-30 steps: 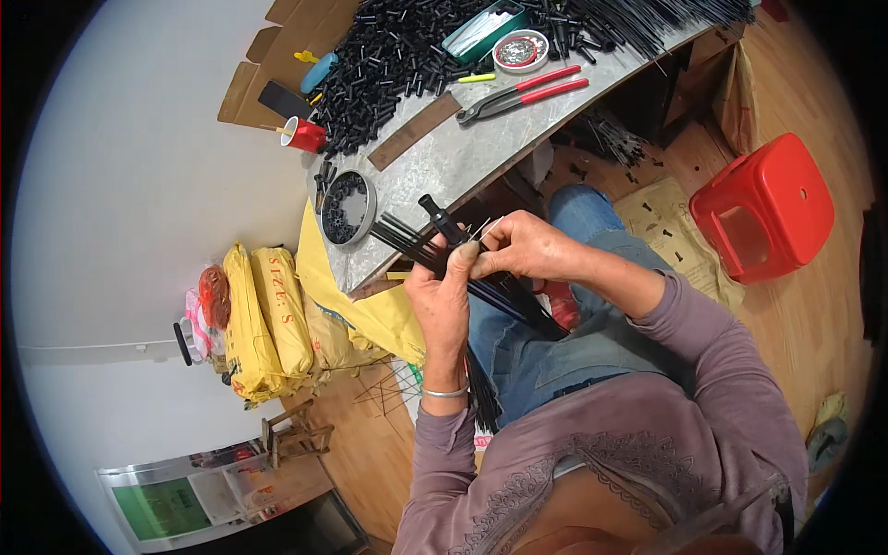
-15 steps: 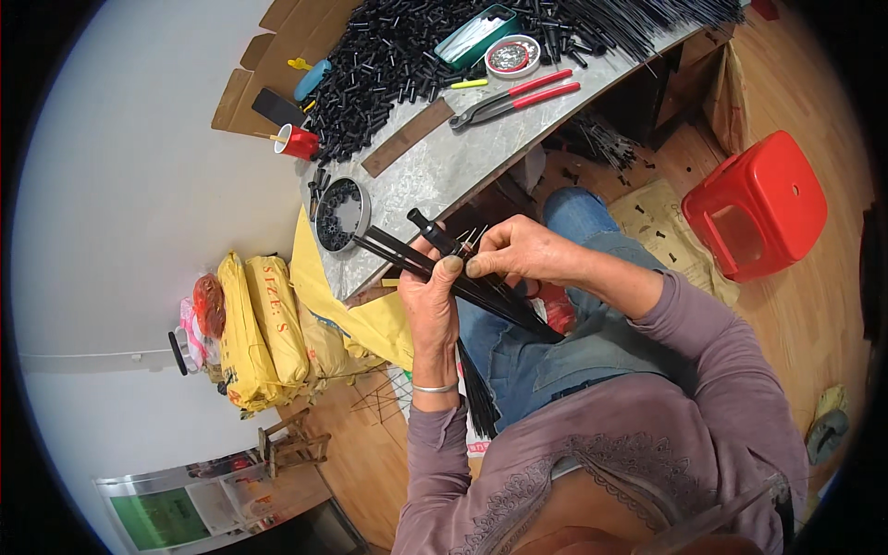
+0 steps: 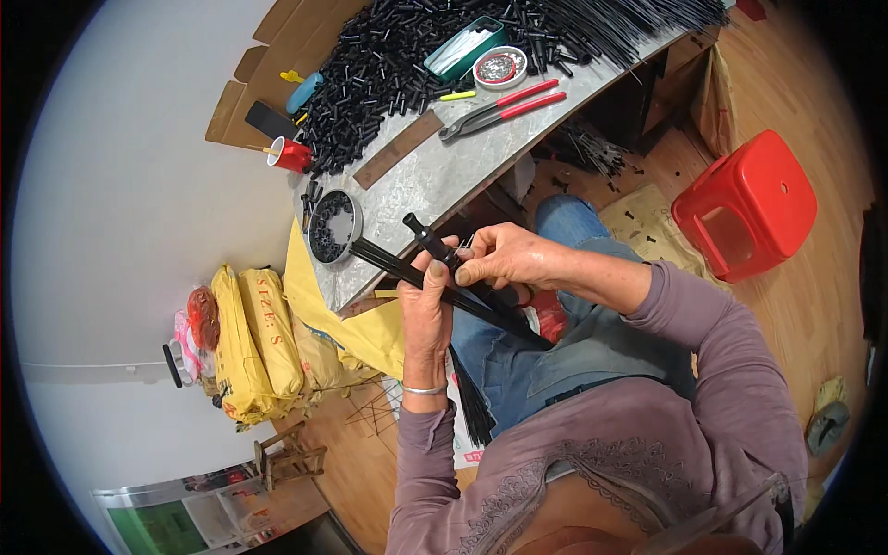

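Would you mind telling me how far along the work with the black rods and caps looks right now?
Done: one cap sits on a rod end. In hand: the left hand grips a bundle of black rods while the right hand pinches at it. Left: a big heap of black caps and long rods remain on the table.

Both forearms rise from the lower edge in mauve sleeves and meet at mid-frame. The left hand [image 3: 427, 305] stands upright, thumb up, fingers curled in a closed grip, a thin bangle on the wrist. The right hand [image 3: 504, 259] reaches in from the right, fingertips pinched just beside the left thumb.
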`<state>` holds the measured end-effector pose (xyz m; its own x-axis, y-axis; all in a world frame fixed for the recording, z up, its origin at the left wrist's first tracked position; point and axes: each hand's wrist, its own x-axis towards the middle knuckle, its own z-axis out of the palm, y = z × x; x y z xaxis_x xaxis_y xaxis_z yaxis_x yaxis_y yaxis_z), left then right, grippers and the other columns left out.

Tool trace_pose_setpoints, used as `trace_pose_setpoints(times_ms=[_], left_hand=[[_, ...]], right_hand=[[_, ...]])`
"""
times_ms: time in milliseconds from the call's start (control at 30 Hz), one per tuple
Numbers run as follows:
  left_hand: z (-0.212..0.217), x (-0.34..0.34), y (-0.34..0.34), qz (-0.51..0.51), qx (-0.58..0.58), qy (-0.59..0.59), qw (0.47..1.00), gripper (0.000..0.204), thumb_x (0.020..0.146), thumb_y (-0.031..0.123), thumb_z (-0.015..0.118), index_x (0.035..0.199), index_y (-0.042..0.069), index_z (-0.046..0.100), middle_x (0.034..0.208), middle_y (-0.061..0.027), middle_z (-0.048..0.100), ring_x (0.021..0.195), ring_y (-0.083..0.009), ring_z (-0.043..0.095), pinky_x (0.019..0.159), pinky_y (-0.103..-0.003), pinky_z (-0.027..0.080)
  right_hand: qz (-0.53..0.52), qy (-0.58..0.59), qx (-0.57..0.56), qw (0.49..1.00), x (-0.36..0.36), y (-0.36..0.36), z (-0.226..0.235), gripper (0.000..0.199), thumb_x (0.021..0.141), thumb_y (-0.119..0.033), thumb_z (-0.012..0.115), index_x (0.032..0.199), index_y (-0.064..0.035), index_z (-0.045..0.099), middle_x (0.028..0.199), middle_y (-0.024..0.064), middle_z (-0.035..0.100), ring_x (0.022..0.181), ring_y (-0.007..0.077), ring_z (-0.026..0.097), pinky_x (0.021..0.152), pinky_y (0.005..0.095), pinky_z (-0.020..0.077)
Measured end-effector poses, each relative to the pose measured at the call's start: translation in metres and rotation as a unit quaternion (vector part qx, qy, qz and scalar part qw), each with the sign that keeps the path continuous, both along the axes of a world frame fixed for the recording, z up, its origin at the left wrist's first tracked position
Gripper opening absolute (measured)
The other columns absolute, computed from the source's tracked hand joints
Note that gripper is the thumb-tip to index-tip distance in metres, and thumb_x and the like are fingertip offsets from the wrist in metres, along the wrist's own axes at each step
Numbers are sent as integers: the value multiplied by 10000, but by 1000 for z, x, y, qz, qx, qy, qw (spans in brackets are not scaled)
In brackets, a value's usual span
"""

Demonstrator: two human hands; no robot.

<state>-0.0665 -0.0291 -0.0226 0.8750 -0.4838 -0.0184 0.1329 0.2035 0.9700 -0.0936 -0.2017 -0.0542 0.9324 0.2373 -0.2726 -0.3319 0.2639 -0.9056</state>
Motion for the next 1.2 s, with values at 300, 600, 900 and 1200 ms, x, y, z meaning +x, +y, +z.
trace_pose_setpoints(times_ms=[300,600,900,1200], left_hand=[[4,-15,-21,36,-22,8,999,443,990,386,438,1135,-21,538,1033,-106,613,943,-186,600,833,-314,491],[6,-23,-33,59,-1,15,998,437,994,384,432,1107,-26,533,928,-114,637,798,-186,617,712,-289,508],[-25,-1,-29,172,-11,-14,985,421,996,375,444,1072,-20,568,833,-86,623,665,-140,573,587,-251,458],[-17,-8,-30,140,-39,-16,989,470,997,416,415,1116,-32,493,681,-21,472,546,-120,459,507,-252,390]], right_hand=[[-30,-27,120,992,-1,8,9,312,735,-189,792,871,-39,555,1049,87,631,643,101,511,558,240,430],[53,18,124,991,8,-7,2,337,724,-162,806,878,-68,521,711,-17,523,566,54,472,474,196,383],[-126,-135,12,983,5,15,18,409,830,-126,712,1161,29,526,814,27,615,597,77,546,538,232,471],[-108,-126,103,981,1,11,10,116,894,-54,575,858,56,572,734,97,644,616,128,629,579,261,524]])
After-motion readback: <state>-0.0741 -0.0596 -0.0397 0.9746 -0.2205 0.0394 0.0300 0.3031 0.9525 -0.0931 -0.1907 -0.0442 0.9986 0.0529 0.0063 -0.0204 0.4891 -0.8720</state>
